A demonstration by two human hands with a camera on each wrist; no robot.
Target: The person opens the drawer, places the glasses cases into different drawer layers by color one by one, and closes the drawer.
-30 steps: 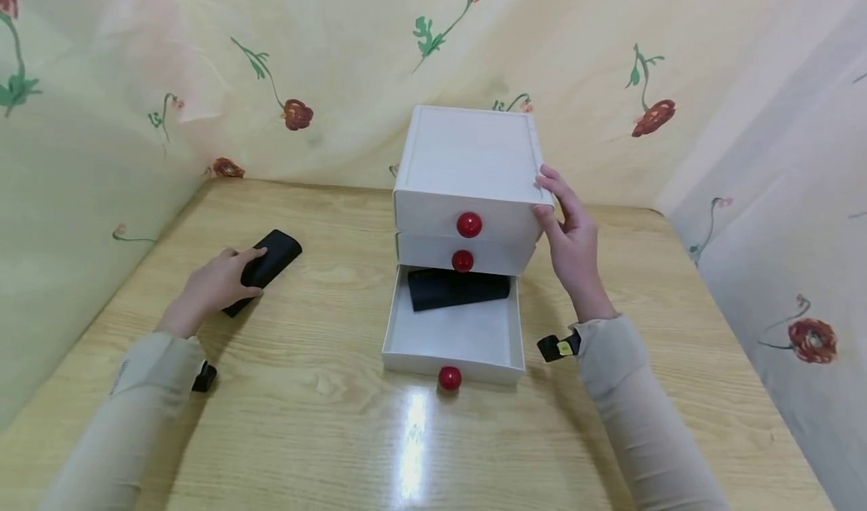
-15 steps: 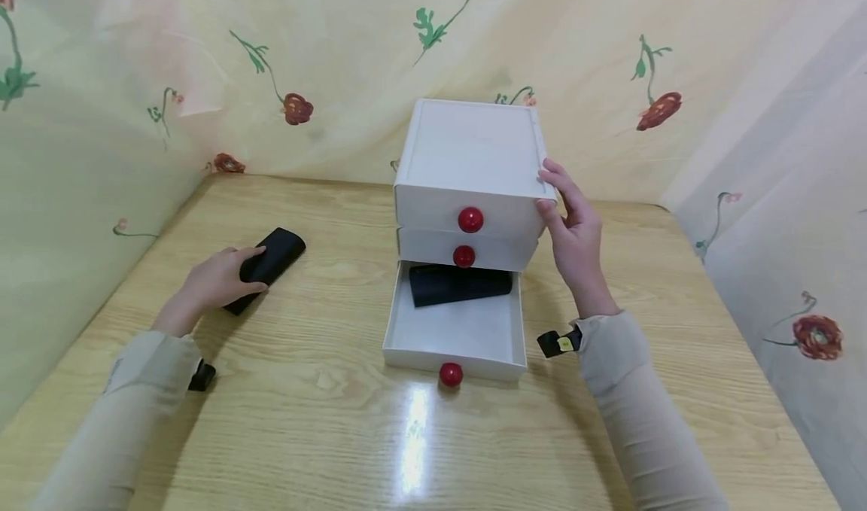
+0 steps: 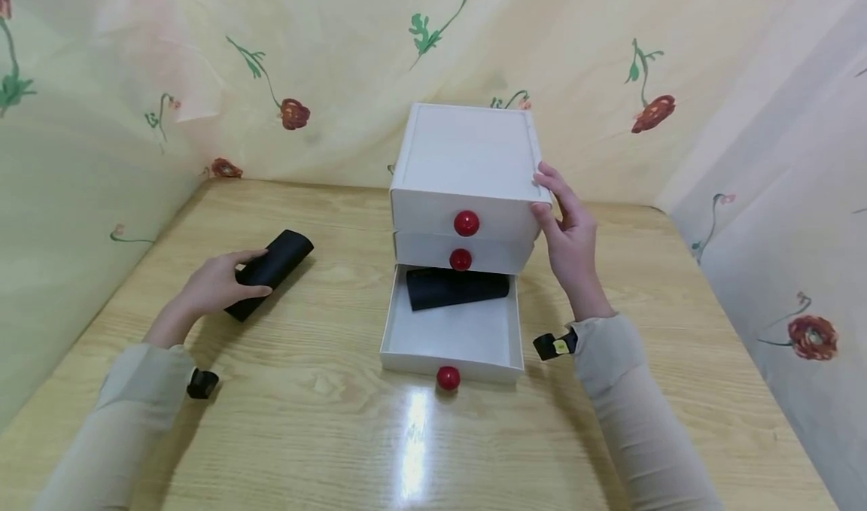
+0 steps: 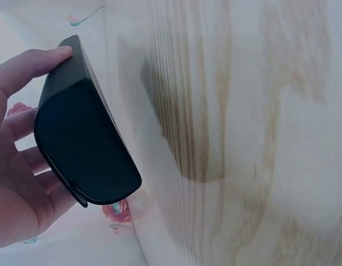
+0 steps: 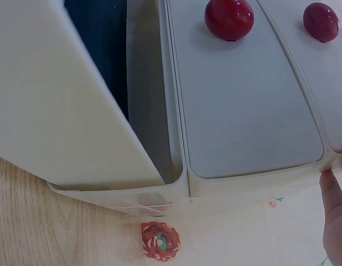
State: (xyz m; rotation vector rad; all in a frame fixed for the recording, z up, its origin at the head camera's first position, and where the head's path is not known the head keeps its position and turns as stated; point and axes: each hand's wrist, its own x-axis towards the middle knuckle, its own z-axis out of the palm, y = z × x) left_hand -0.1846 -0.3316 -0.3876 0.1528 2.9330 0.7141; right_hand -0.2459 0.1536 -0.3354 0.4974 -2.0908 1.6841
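My left hand (image 3: 220, 285) grips a black glasses case (image 3: 276, 264) from its left side, thumb on one side and fingers on the other. In the left wrist view the case (image 4: 88, 141) stands apart from its shadow, a little above the table. A white drawer unit (image 3: 470, 150) with red knobs stands at the centre back. My right hand (image 3: 572, 247) holds its upper front right corner, thumb at the front. The bottom drawer (image 3: 454, 338) is pulled out, and a second black case (image 3: 457, 289) lies at its back, partly under the drawers above. Both upper drawers are closed.
The wooden table (image 3: 305, 421) meets flower-patterned cloth (image 3: 352, 59) behind and on both sides. The pulled-out drawer's red knob (image 3: 448, 378) sticks out toward the front. Bare tabletop lies between the left hand and the drawer unit.
The left hand has moved slightly to the right with the glasses case, which has come up off the table. The right hand stays at the unit's corner, and the drawers have not moved.
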